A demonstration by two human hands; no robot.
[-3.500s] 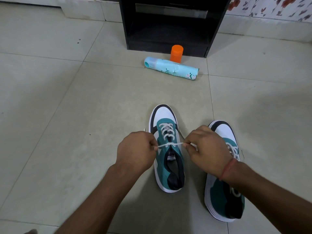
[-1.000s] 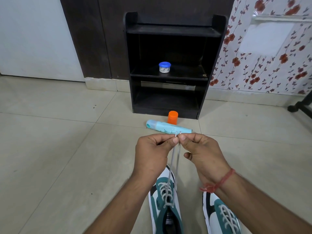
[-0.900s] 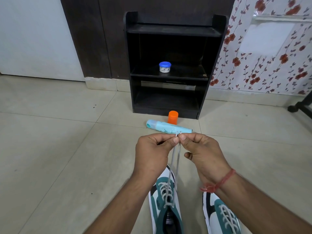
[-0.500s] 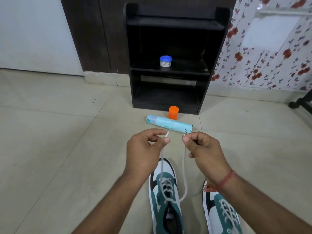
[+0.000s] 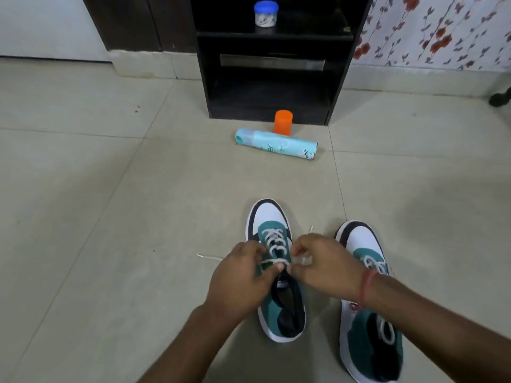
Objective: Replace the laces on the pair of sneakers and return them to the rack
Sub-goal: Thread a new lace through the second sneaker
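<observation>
Now the white lace (image 5: 272, 261) of the left sneaker (image 5: 276, 272) is pinched by both the left hand (image 5: 243, 277) and the right hand (image 5: 323, 268); knotting seems underway, and crossing and tightening come next.

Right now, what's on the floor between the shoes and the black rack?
In the head view, a blue spray can lying on its side, with an orange cap standing just behind it.

Plenty of bare floor (image 5: 83, 217) to the left of the sneakers, nothing lying there. Straight ahead, the route to the rack (image 5: 271, 87) is partly blocked: a light blue spray can (image 5: 276, 145) lies sideways with an orange cap (image 5: 283, 125) right behind it, touching the rack's base. A small blue-lidded jar (image 5: 266, 13) sits on the middle shelf.
</observation>
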